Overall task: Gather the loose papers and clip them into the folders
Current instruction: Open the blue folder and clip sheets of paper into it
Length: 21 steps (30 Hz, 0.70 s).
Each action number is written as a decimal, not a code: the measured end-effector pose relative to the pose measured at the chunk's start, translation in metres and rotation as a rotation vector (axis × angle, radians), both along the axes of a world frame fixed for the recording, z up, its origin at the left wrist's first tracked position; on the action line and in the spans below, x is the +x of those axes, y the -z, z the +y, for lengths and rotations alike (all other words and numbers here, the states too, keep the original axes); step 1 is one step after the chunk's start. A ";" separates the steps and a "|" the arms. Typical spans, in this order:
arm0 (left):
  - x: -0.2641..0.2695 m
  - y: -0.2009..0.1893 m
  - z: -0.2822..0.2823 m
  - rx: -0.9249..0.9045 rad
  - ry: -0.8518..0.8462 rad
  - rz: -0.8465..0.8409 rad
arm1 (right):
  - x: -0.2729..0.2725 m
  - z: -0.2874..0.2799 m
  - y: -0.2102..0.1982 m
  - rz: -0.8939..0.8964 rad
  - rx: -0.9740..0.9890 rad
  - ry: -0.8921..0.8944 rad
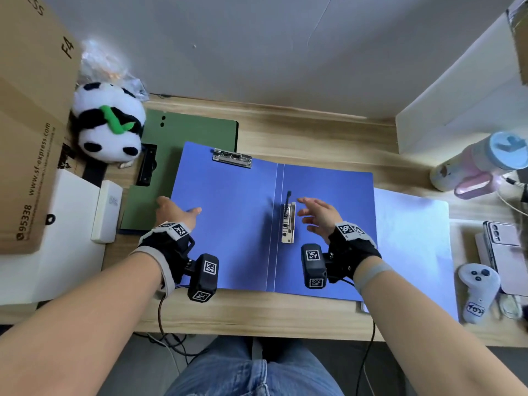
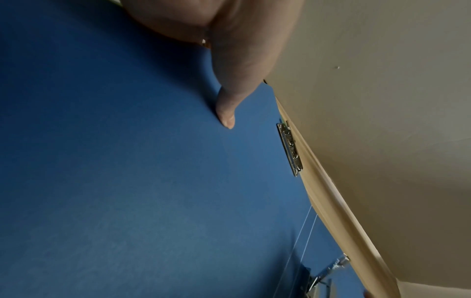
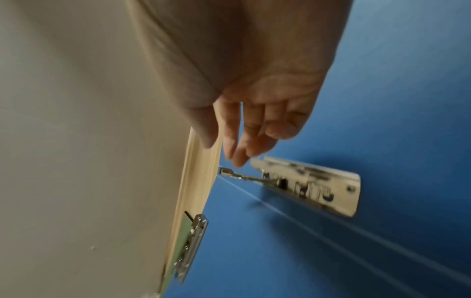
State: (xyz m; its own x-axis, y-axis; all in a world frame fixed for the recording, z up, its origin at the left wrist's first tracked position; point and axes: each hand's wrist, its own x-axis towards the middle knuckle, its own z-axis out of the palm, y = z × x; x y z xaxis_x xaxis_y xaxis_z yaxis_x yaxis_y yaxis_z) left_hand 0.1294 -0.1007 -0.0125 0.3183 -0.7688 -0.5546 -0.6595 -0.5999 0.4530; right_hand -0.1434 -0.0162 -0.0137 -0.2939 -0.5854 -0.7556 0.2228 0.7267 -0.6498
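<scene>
An open blue folder [image 1: 234, 224] lies flat on the wooden desk [image 1: 257, 312]. It has a silver clip [image 1: 232, 158] at the top of its left half. A lever clip [image 1: 288, 221] stands beside the spine with its lever raised. My left hand [image 1: 180, 207] holds the folder's left edge, thumb [image 2: 226, 113] flat on the blue surface [image 2: 127, 181] and fingers over the edge. My right hand [image 1: 307, 214] hovers just right of the lever clip [image 3: 311, 187], fingers [image 3: 244, 149] spread and holding nothing. Loose white papers [image 1: 411, 238] lie at the right, partly under the folder.
A green folder [image 1: 188, 132] lies under the blue one's left side. A plush panda [image 1: 108, 124] and a cardboard box [image 1: 31, 124] stand at the left. At the right are a bottle [image 1: 480, 164], a phone [image 1: 505, 252] and a white controller [image 1: 477, 290].
</scene>
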 end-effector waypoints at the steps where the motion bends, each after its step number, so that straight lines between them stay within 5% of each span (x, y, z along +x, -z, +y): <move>1: 0.004 0.000 0.000 -0.004 -0.008 -0.009 | -0.003 -0.001 0.003 0.050 0.011 0.018; 5: 0.018 0.003 0.002 0.000 -0.051 -0.040 | -0.018 0.012 0.025 0.252 0.104 0.019; 11: 0.015 0.010 0.008 -0.069 -0.061 -0.167 | -0.047 0.053 0.046 0.320 0.157 0.082; 17: -0.024 0.004 0.015 -0.151 0.160 -0.285 | -0.082 0.095 0.050 0.403 0.169 0.178; 21: -0.083 0.001 0.023 -0.168 0.377 -0.219 | -0.114 0.125 0.049 0.447 0.211 0.233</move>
State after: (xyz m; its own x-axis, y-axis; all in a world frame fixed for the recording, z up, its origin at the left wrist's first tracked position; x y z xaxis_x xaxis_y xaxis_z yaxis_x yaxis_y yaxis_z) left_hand 0.0466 -0.0772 -0.0133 0.0950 -0.9269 -0.3630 -0.9085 -0.2298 0.3491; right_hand -0.2577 0.1088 -0.0629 -0.7175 -0.3154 -0.6211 0.1290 0.8160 -0.5635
